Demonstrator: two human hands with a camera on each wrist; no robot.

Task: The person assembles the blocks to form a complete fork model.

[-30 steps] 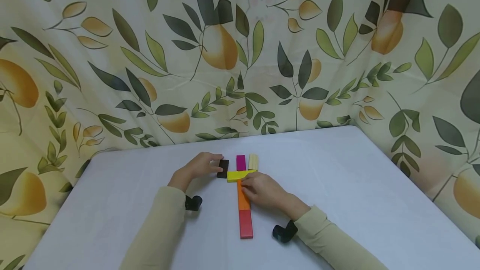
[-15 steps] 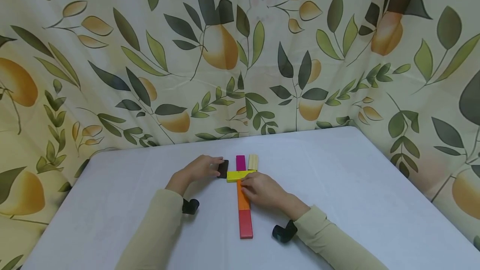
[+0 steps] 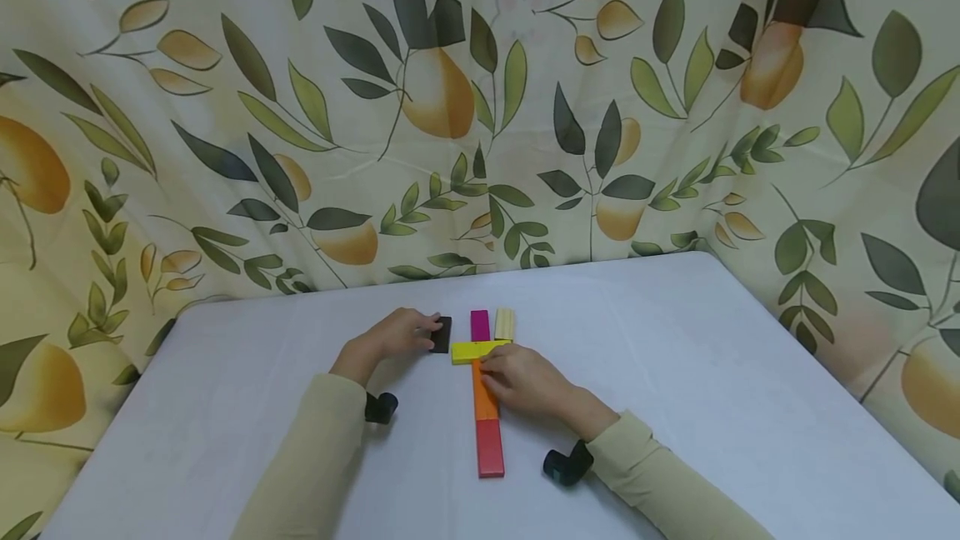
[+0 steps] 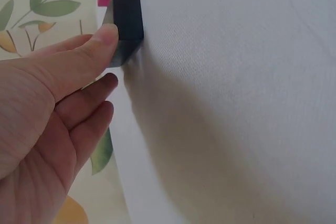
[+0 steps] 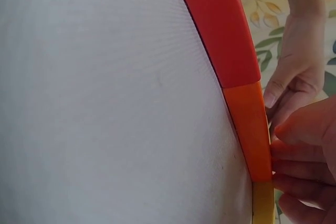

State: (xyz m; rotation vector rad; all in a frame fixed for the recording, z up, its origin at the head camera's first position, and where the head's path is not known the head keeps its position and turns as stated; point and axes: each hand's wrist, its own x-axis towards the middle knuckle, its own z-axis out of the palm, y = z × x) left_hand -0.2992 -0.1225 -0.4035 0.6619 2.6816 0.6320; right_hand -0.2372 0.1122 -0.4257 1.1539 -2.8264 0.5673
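My left hand (image 3: 392, 335) pinches a black block (image 4: 128, 17), thumb on one face and fingers behind it, at the left end of a yellow block (image 3: 467, 353). The yellow block lies crosswise at the head of an orange block (image 3: 483, 405), and a red block (image 3: 491, 448) continues that line toward me. Fingertips of my right hand (image 3: 525, 377) rest on the orange block close to the yellow one, its thumb held apart from them in the right wrist view. Beyond the yellow block lie a magenta block (image 3: 479, 325) and a pale yellow ridged block (image 3: 506, 324).
The blocks lie on a white-covered table (image 3: 637, 357). A curtain (image 3: 450, 190) printed with fruit and leaves hangs behind its back edge. A black camera (image 3: 381, 408) sits at the left wrist and another black camera (image 3: 567, 463) at the right.
My left hand has shifted the black block slightly left and away from me, off the yellow block's end. The right hand and the other blocks stay put.
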